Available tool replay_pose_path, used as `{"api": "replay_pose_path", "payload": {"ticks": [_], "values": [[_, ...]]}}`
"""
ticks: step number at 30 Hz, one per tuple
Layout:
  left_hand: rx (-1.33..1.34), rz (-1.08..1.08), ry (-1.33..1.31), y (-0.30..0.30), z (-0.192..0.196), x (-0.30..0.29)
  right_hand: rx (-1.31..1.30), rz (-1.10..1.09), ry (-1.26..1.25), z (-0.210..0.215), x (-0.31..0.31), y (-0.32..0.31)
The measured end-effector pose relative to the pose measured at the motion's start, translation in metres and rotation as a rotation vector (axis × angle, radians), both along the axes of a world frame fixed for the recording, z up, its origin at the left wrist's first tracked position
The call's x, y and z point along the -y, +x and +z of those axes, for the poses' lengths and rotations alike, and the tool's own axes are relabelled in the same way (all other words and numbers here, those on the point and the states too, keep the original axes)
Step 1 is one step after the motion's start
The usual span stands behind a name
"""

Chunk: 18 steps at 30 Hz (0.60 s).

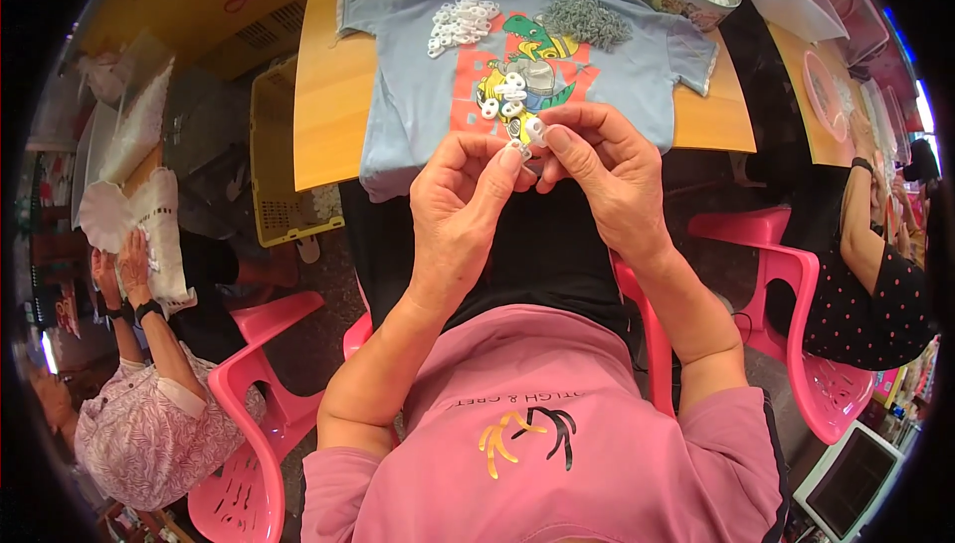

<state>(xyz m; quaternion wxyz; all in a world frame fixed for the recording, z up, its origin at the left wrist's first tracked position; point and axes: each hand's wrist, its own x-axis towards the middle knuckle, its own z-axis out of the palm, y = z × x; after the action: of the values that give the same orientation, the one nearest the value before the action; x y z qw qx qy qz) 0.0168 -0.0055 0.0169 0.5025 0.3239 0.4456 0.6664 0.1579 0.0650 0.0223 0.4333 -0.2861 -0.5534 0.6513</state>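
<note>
Your left hand (461,185) pinched a small pale piece (519,151); your right (619,177) pinched a white oval plastic piece (535,131) just beside it — loose white pieces (511,88) lay just beyond, on the blue T-shirt (410,76).

I wear a soft pink shirt (597,349) with loose short sleeves (718,436) that stop near my elbows, a black strip (778,463) edging the one on my right. Across my front curves a line of small dark lettering (502,397) above a splayed, brushstroke-like emblem (562,434), golden yellow on one half and black on the other. Black cloth (537,255) covers my lap, and my forearms (686,309) are bare down to my fingers (494,177)
</note>
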Motion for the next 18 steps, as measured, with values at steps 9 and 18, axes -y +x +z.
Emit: {"api": "replay_pose_path", "payload": {"ticks": [9, 18], "values": [[-0.057, 0.037, -0.018, -0.0005, 0.0005, -0.0005, 0.083, -0.052, 0.056, 0.0037, 0.0046, -0.0024], [0.013, 0.06, -0.049, 0.0034, -0.0026, -0.0015, 0.13, -0.083, 0.132, 0.0009, 0.0063, -0.0056]]}}
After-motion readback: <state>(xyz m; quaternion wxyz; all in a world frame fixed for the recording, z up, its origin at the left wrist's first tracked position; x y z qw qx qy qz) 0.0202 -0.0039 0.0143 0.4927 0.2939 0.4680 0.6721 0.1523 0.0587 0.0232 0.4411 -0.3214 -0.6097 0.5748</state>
